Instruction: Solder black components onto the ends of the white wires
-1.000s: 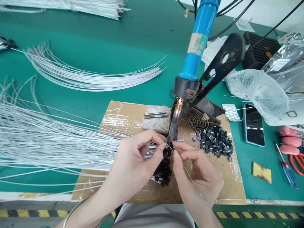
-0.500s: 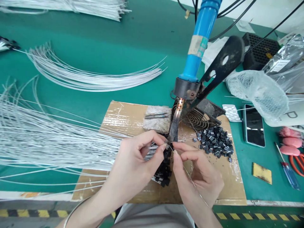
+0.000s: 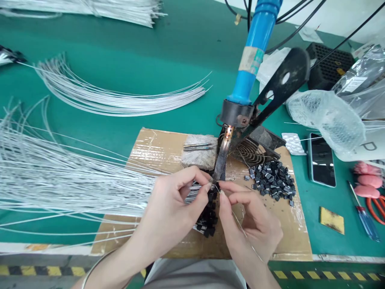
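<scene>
Silver-coloured wire (image 3: 255,251) in right hand (image 3: 252,224) and mostly hidden piece (image 3: 212,186) in left hand (image 3: 171,204): pinches both near the iron tip (image 3: 215,176), likely for fine control.

From the cardboard's (image 3: 159,150) middle, wires (image 3: 90,176) lie at 9 o'clock, overlapping its edge; on it, the block (image 3: 198,159) at 12, bearing rods (image 3: 197,147), and chips (image 3: 273,180) near 3. Off it, the phone (image 3: 321,159) lies between 2 and 3, the sponge (image 3: 331,220) nearer 3.
</scene>
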### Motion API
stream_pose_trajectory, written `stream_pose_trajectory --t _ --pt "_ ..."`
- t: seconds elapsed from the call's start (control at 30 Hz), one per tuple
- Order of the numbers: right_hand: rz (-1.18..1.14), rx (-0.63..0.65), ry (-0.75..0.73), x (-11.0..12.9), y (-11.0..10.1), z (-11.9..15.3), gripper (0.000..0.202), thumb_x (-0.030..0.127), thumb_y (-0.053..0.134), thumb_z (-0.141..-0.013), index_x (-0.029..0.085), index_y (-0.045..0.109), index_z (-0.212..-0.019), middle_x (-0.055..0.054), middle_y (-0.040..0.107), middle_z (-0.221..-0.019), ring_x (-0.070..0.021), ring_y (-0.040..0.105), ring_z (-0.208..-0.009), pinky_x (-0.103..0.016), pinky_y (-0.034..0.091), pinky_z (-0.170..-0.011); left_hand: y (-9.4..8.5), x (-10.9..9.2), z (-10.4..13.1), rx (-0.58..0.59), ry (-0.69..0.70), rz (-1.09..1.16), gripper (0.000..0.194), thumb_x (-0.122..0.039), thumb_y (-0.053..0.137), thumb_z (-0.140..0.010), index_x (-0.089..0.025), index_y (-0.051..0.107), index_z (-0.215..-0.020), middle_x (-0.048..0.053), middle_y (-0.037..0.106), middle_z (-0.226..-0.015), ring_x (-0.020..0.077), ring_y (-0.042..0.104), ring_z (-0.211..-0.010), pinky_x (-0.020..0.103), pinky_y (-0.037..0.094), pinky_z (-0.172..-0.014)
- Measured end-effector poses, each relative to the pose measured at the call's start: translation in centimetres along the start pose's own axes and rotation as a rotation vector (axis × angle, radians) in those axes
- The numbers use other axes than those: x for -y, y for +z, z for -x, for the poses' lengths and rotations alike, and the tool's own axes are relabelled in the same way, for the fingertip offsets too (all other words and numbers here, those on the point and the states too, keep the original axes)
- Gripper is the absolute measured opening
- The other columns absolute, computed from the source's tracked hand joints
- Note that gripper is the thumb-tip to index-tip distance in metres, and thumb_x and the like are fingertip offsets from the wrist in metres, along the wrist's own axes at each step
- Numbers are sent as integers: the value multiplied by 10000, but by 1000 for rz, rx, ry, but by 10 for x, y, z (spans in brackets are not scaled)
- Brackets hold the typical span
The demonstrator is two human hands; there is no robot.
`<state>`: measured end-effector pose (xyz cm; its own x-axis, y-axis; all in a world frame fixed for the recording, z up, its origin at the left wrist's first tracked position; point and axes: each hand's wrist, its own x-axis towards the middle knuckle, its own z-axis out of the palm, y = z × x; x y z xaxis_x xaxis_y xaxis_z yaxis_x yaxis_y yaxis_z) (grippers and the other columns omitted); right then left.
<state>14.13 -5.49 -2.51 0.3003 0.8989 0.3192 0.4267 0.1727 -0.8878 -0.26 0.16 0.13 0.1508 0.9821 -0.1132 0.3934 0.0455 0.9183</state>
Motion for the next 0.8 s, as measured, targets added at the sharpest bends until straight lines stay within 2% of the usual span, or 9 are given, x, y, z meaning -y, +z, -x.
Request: stream_pose_trajectory --t 0.23,0.6,0.8 --pt "18 -8 -49 -1 1 -1 164 100 749 -941 233 688 -866 6 864 -1050 -124 841 -912 -195 659 -858 -1 -1 2 -9 1 -1 176 -287 589 -862 -238 693 -729 5 730 -670 219 744 -712 272 408 -481" --pt "57 -9 -78 1 0 -1 158 93 752 -934 232 699 -883 -21 873 -1037 -163 853 -855 -247 698 -812 -1 -1 3 -27 21 -9 175 -280 604 -859 -235 697 -718 49 813 -791 221 741 -711 266 388 -455" --pt "46 -1 -74 0 -2 0 167 92 751 -926 234 685 -866 -28 873 -1052 -166 852 -855 -254 700 -806 0 -1 2 -34 22 -9 174 -273 604 -853 -236 700 -712 42 817 -791 210 741 -703 260 399 -457"
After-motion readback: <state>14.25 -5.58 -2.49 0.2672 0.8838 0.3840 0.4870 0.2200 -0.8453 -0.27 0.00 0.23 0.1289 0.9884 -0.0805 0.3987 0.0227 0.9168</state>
